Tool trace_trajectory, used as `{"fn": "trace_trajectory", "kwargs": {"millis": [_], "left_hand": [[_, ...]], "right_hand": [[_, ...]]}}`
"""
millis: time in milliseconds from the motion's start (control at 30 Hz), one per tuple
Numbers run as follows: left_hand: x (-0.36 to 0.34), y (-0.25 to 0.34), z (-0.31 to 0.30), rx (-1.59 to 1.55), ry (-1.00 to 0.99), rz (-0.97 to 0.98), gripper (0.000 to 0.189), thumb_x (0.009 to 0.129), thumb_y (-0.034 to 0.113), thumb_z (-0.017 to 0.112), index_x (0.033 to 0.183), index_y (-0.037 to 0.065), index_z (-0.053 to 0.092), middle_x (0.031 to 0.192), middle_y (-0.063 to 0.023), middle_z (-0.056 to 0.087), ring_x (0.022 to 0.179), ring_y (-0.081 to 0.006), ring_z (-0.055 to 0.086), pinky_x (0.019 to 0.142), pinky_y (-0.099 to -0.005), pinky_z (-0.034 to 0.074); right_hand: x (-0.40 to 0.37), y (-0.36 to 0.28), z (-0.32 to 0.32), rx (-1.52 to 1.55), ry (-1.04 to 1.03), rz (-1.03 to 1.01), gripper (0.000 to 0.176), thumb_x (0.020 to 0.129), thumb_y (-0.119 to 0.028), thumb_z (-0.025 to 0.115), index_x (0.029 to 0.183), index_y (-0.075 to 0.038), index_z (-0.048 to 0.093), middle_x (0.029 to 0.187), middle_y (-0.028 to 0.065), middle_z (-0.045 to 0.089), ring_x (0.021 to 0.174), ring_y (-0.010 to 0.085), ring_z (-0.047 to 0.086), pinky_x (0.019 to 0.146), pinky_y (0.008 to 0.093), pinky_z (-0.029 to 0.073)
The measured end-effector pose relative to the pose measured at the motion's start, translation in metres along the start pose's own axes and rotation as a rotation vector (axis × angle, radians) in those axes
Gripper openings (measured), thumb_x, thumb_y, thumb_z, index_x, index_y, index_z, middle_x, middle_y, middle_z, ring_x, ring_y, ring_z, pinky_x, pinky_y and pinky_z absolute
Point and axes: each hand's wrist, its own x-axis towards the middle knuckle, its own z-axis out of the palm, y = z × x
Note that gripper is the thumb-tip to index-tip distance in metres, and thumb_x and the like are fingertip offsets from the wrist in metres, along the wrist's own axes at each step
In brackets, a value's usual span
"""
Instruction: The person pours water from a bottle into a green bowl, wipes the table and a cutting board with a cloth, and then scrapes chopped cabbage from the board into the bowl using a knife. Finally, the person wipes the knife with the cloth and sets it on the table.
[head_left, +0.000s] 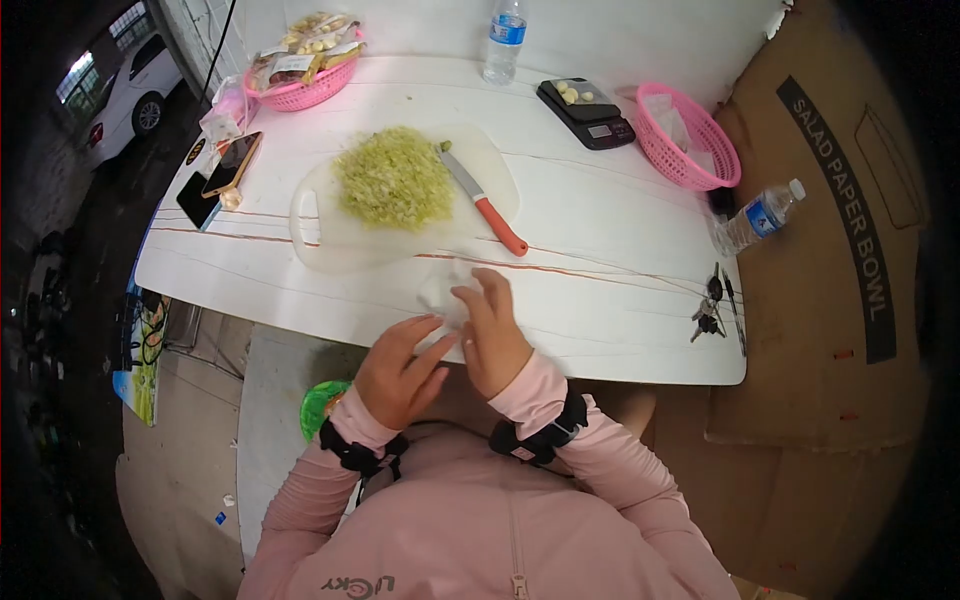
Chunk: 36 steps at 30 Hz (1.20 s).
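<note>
In front of me, a crumpled white piece that looks like tissue (436, 292) sits at the fingers of my right hand (494, 335), which are curled about it. Beside it, my left hand (398, 372) has its fingers apart and nothing in them. Its fingertips come close to the right hand. Beyond both hands lies a white cutting board (312, 245) with a heap of finely chopped pale green vegetable (393, 178). A knife with an orange handle (500, 226) rests on the board's right side, a small green scrap (445, 146) by its tip.
Two phones (233, 165) lie at the left. Behind stand a pink basket of packets (305, 92) and a water bottle (505, 45). At right are a black scale (587, 115) with garlic-like pieces, another pink basket (690, 140), a tilted bottle (760, 218), keys (710, 305) and a large carton (830, 230).
</note>
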Motion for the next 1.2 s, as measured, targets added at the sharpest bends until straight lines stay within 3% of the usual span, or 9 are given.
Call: {"fn": "trace_trajectory", "kwargs": {"millis": [133,233,300,400,633,800,933,1067,1200], "left_hand": [[0.014,0.003,0.012,0.068,-0.025,0.021,0.045,0.073,0.009,0.062,0.116,0.005,0.053,0.122,-0.0163,0.046,0.11,-0.0335,0.047,0.092,-0.0403,0.04],[0.021,0.003,0.015,0.115,-0.073,-0.003,0.043,0.074,0.015,0.061,0.117,0.008,0.054,0.124,-0.0165,0.045,0.115,-0.0337,0.042,0.095,-0.0415,0.036],[0.02,0.002,0.017,0.142,-0.076,-0.006,0.043,0.074,0.015,0.061,0.116,0.009,0.054,0.124,-0.0164,0.045,0.115,-0.0338,0.042,0.095,-0.0415,0.037],[0.019,-0.001,0.014,0.185,-0.074,-0.029,0.041,0.075,0.017,0.061,0.115,0.011,0.056,0.124,-0.0161,0.045,0.115,-0.0337,0.042,0.094,-0.0414,0.037],[0.02,-0.001,0.028,0.185,-0.139,-0.056,0.041,0.077,0.024,0.062,0.115,0.011,0.055,0.124,-0.0157,0.045,0.113,-0.0331,0.043,0.093,-0.041,0.038],[0.042,0.003,0.045,0.147,-0.163,-0.025,0.046,0.078,0.025,0.06,0.12,0.01,0.05,0.126,-0.0169,0.042,0.115,-0.0335,0.041,0.094,-0.0404,0.038],[0.056,0.003,0.047,0.007,-0.071,-0.038,0.048,0.079,0.02,0.06,0.124,0.009,0.047,0.129,-0.0221,0.035,0.116,-0.0362,0.041,0.097,-0.0405,0.036],[0.049,-0.008,0.027,0.038,0.27,-0.074,0.044,0.075,0.005,0.061,0.117,0.006,0.05,0.119,-0.0207,0.044,0.109,-0.0363,0.047,0.092,-0.0376,0.041],[0.033,-0.068,-0.022,0.248,0.43,-0.358,0.027,0.074,0.002,0.059,0.101,0.002,0.055,0.102,-0.0156,0.052,0.097,-0.0331,0.05,0.086,-0.0387,0.042]], "right_hand": [[0.025,0.0,-0.034,-0.21,0.24,-0.059,0.036,0.074,0.003,0.053,0.109,-0.002,0.048,0.115,0.0218,0.04,0.108,0.0394,0.043,0.091,0.0437,0.037],[0.059,0.021,-0.058,-0.468,0.153,-0.013,0.034,0.074,-0.006,0.06,0.107,-0.003,0.05,0.106,0.0188,0.049,0.097,0.0358,0.051,0.084,0.0422,0.041],[0.079,0.036,-0.06,-0.688,-0.168,0.355,0.037,0.074,-0.015,0.066,0.106,-0.003,0.052,0.097,0.0161,0.056,0.088,0.0342,0.056,0.078,0.0407,0.045],[0.089,0.049,-0.054,-0.763,-0.215,0.323,0.034,0.074,-0.024,0.068,0.096,-0.003,0.052,0.096,0.0152,0.057,0.083,0.0325,0.06,0.072,0.0395,0.048],[0.088,0.076,-0.04,-0.667,-0.15,0.32,0.022,0.082,-0.019,0.057,0.095,-0.003,0.052,0.095,0.0176,0.056,0.085,0.0353,0.059,0.073,0.0421,0.048],[0.072,0.081,-0.056,-0.497,0.083,0.186,0.016,0.087,-0.011,0.045,0.099,-0.002,0.053,0.095,0.0201,0.055,0.084,0.0396,0.055,0.071,0.0438,0.046],[0.057,0.076,-0.066,-0.445,0.171,0.096,0.016,0.088,-0.009,0.044,0.099,-0.001,0.053,0.093,0.0208,0.054,0.083,0.0392,0.055,0.071,0.0428,0.044],[0.045,0.063,-0.077,-0.307,0.194,0.15,0.017,0.089,-0.008,0.044,0.099,0.002,0.052,0.09,0.022,0.056,0.081,0.0399,0.054,0.071,0.0416,0.044],[0.031,0.052,-0.087,-0.194,0.16,0.188,0.017,0.09,-0.006,0.043,0.102,0.003,0.052,0.084,0.0194,0.056,0.072,0.0305,0.054,0.068,0.0344,0.044]]}}
